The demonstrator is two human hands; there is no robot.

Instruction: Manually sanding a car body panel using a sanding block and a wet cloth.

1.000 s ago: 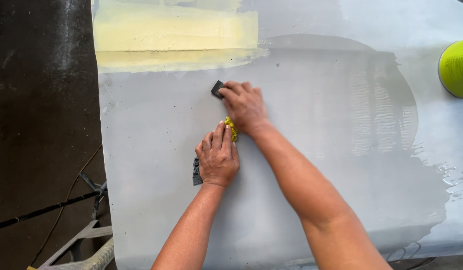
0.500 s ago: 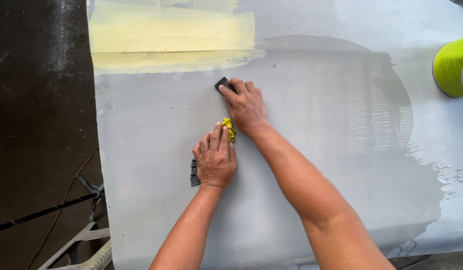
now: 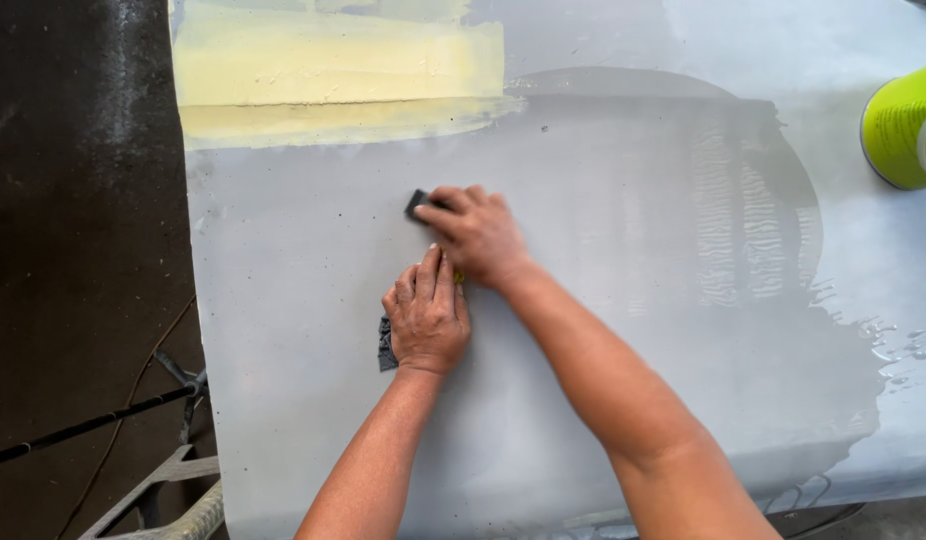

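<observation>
Head view: one lime-green can stands well to the right of the fingers, its contents hidden. Left hand presses flat on one dark sanding sheet; right hand fingers grasp one dark block on the wet grey panel.

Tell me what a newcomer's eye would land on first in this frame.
Two bare hands pressed flat on a large grey panel at centre: the left hand covers a dark abrasive sheet, and the right hand just above it holds down a small dark block. Next come the pale yellow patch at the panel's top left and the lime-green can at the right edge.
</observation>
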